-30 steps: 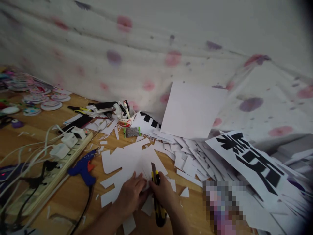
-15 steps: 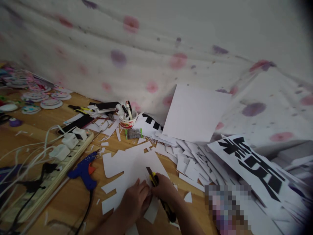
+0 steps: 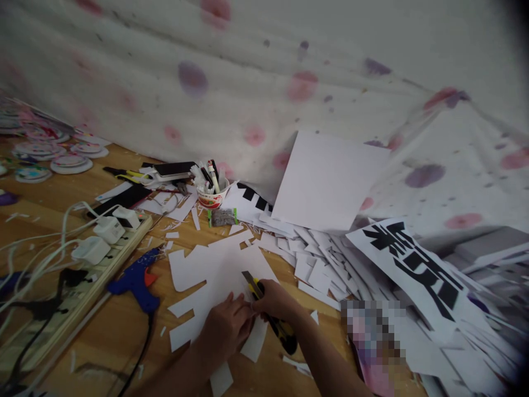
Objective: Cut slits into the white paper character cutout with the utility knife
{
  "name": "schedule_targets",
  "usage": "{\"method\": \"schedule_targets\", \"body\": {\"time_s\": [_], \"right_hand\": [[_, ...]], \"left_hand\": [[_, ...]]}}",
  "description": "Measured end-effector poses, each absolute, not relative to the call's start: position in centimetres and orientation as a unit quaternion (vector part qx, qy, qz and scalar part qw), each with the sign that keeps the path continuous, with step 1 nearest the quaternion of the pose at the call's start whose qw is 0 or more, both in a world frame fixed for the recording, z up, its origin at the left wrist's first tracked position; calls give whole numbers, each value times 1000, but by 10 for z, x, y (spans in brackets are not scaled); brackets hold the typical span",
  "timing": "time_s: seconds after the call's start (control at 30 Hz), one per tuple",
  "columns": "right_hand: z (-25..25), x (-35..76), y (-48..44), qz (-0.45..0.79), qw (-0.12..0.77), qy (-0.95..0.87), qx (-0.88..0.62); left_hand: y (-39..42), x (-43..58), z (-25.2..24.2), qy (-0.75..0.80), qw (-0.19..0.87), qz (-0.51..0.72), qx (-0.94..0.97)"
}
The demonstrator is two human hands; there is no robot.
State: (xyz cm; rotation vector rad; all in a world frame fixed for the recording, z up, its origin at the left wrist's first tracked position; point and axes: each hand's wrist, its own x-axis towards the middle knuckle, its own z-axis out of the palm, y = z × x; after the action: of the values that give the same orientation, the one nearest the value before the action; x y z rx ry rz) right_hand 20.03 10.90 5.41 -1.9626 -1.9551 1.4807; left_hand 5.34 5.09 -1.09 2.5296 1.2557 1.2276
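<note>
My right grip is holding a utility knife; my left grip is resting on the white sheet, whether pinching I can't tell. Leftward, the sheet is looking notched; ahead-right, it's running straight, seemingly uncut. Farther right, offcuts are crowding; left, a glue gun is lying apart.

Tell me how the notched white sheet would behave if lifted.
The white sheet is likely light, as it looks thin. It may be fairly stiff, since it lies flat with crisp edges. Its narrow tabs might bend, since they jut from one side.
</note>
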Motion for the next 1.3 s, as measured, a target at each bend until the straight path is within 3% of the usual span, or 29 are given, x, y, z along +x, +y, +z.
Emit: {"method": "schedule_targets", "body": {"time_s": [0.2,0.33,0.6,0.73,0.8,0.93,1.03,1.3], "right_hand": [[51,203,105,531,56,-546,-646],[50,205,105,517,87,-545,-654],[54,199,96,461,179,-554,-670],[54,194,87,418,254,-534,-690],[55,191,83,403,292,-518,-695],[60,184,77,376,355,-507,-690],[65,177,71,373,365,-507,-686],[79,189,56,459,427,-462,-628]], "left_hand": [[51,53,2,445,66,380,808],[40,48,25,513,143,357,768],[9,38,51,570,514,344,540],[16,48,69,440,736,394,332],[20,56,76,402,787,410,225],[29,80,78,404,749,525,-3],[34,94,76,395,739,534,-113],[48,86,68,377,718,563,-157]]}}
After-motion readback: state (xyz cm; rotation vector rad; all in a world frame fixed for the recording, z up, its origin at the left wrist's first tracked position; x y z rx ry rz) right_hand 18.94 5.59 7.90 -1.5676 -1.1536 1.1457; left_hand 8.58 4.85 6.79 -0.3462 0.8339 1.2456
